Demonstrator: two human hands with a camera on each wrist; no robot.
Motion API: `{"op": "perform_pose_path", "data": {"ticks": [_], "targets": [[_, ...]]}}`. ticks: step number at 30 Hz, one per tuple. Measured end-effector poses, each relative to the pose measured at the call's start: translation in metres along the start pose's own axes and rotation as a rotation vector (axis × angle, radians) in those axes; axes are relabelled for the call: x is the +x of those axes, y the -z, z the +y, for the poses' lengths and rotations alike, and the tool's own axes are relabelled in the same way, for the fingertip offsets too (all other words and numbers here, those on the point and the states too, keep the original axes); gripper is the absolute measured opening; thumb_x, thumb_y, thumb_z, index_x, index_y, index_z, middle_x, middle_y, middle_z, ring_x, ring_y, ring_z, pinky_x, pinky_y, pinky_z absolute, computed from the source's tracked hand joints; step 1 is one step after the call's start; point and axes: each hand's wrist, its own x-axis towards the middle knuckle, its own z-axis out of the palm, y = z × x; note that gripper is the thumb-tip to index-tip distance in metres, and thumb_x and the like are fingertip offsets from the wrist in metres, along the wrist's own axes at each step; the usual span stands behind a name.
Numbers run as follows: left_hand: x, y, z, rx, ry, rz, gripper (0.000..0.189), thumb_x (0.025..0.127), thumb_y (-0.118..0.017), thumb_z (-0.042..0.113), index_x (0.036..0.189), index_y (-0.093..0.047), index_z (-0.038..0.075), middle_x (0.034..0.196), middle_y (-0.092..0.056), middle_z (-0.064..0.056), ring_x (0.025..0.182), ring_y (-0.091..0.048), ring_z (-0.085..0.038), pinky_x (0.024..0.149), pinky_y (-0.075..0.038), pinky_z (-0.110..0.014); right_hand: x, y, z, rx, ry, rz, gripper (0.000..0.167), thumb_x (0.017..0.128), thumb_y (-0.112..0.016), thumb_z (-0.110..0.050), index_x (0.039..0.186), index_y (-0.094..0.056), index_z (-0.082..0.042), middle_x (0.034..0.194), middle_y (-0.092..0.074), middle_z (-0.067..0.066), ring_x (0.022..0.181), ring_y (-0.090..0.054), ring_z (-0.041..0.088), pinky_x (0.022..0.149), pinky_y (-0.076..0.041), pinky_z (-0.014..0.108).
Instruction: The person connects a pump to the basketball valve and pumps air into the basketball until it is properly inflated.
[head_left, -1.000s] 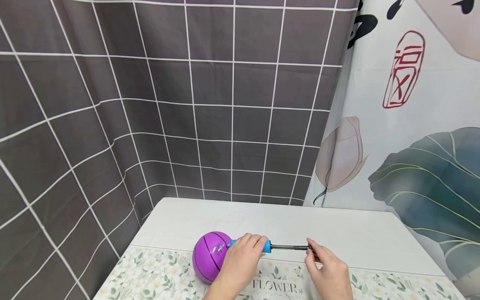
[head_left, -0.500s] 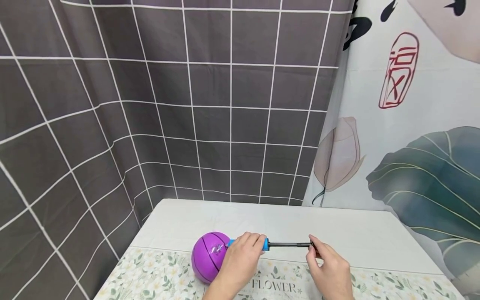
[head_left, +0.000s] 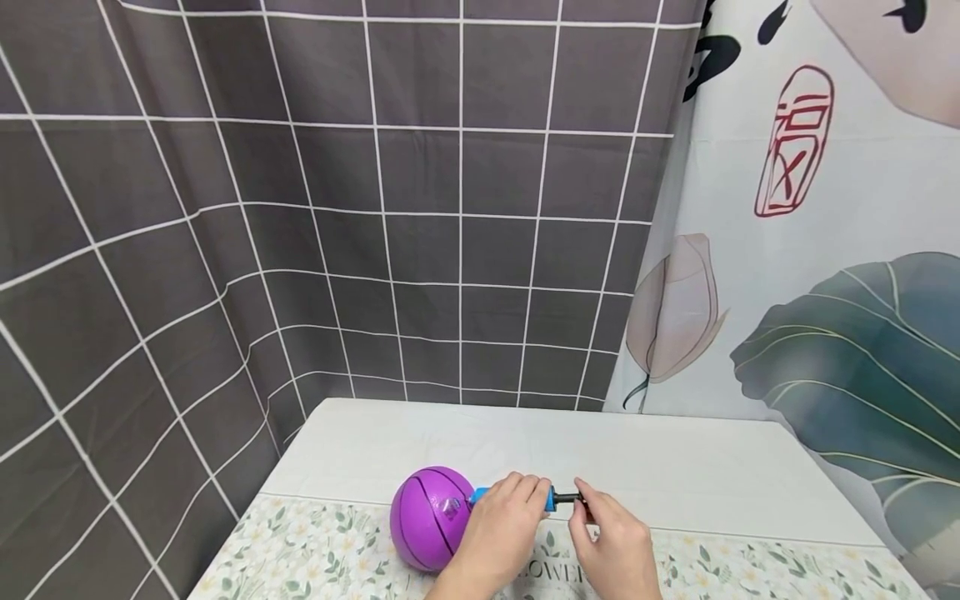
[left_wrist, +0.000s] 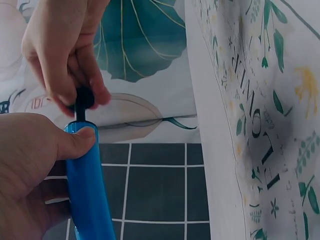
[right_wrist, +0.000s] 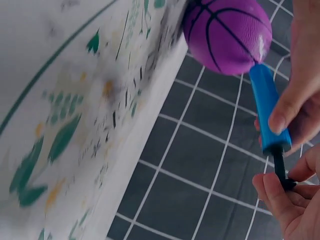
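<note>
A purple ball with black seam lines, like a small basketball, rests on the table at the lower middle of the head view. Against its right side stands the nozzle end of a blue hand pump, lying sideways. My left hand grips the pump's barrel, thumb along it in the left wrist view. My right hand pinches the black handle at the end of the pump's rod. Only a short length of the dark rod shows between barrel and handle. My left fingers hide much of the barrel in the head view.
The table has a white back part and a floral cloth with printed lettering in front. A dark grey curtain with white grid lines hangs behind and to the left. A white curtain with leaf prints hangs at the right.
My right hand has moved left toward the barrel, and the long exposed rod is now mostly inside it. Ball, pump and left hand have shifted slightly right.
</note>
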Motion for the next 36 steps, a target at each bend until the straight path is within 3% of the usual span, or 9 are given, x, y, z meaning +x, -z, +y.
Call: {"op": "perform_pose_path", "data": {"ticks": [11, 16, 21, 26, 31, 36], "targets": [[-0.007, 0.001, -0.011, -0.041, 0.01, -0.022, 0.032, 0.089, -0.075, 0.031, 0.116, -0.068, 0.016, 0.106, -0.068, 0.008, 0.095, -0.063, -0.008, 0.083, -0.053, -0.023, -0.001, 0.003, 0.008, -0.011, -0.024, -0.026, 0.03, 0.071, -0.079, 0.005, 0.1, -0.077, -0.002, 0.082, -0.075, 0.004, 0.061, -0.069, 0.008, 0.055, -0.053, 0.014], [-0.011, 0.005, -0.021, -0.061, 0.059, -0.056, 0.033, 0.089, -0.074, 0.029, 0.119, -0.067, 0.016, 0.108, -0.067, 0.007, 0.099, -0.062, -0.009, 0.086, -0.054, -0.024, 0.001, 0.013, 0.024, -0.023, -0.087, 0.019, 0.031, 0.073, -0.077, 0.006, 0.102, -0.078, -0.002, 0.084, -0.076, 0.006, 0.062, -0.071, 0.015, 0.056, -0.055, 0.02], [-0.014, 0.006, -0.028, -0.04, 0.069, -0.037, 0.034, 0.089, -0.075, 0.029, 0.12, -0.067, 0.016, 0.109, -0.068, 0.007, 0.099, -0.063, -0.01, 0.087, -0.054, -0.025, 0.003, 0.022, 0.034, -0.043, -0.149, 0.02, 0.03, 0.075, -0.075, 0.005, 0.105, -0.078, -0.003, 0.085, -0.076, 0.007, 0.064, -0.072, 0.019, 0.057, -0.055, 0.02], [-0.014, 0.004, -0.025, -0.01, 0.088, -0.007, 0.038, 0.087, -0.077, 0.028, 0.121, -0.067, 0.014, 0.109, -0.069, 0.005, 0.099, -0.064, -0.011, 0.09, -0.054, -0.027, 0.005, 0.025, 0.035, -0.033, -0.183, 0.023, 0.028, 0.077, -0.074, 0.003, 0.105, -0.077, -0.002, 0.084, -0.076, 0.007, 0.064, -0.072, 0.019, 0.058, -0.053, 0.014], [-0.012, 0.002, -0.019, 0.049, 0.101, -0.034, 0.037, 0.091, -0.074, 0.03, 0.122, -0.066, 0.011, 0.109, -0.068, 0.002, 0.1, -0.064, -0.014, 0.096, -0.053, -0.03, 0.006, 0.025, 0.031, -0.035, -0.21, 0.038, 0.029, 0.077, -0.073, 0.005, 0.105, -0.077, -0.001, 0.084, -0.076, 0.008, 0.064, -0.071, 0.02, 0.059, -0.052, 0.01], [-0.01, -0.002, -0.009, 0.064, 0.09, -0.027, 0.036, 0.093, -0.072, 0.029, 0.122, -0.066, 0.01, 0.109, -0.068, 0.0, 0.098, -0.062, -0.014, 0.094, -0.054, -0.031, 0.004, 0.02, 0.027, -0.039, -0.166, 0.066, 0.03, 0.076, -0.073, 0.007, 0.105, -0.077, 0.0, 0.082, -0.075, 0.008, 0.062, -0.071, 0.02, 0.056, -0.054, 0.015]]}}
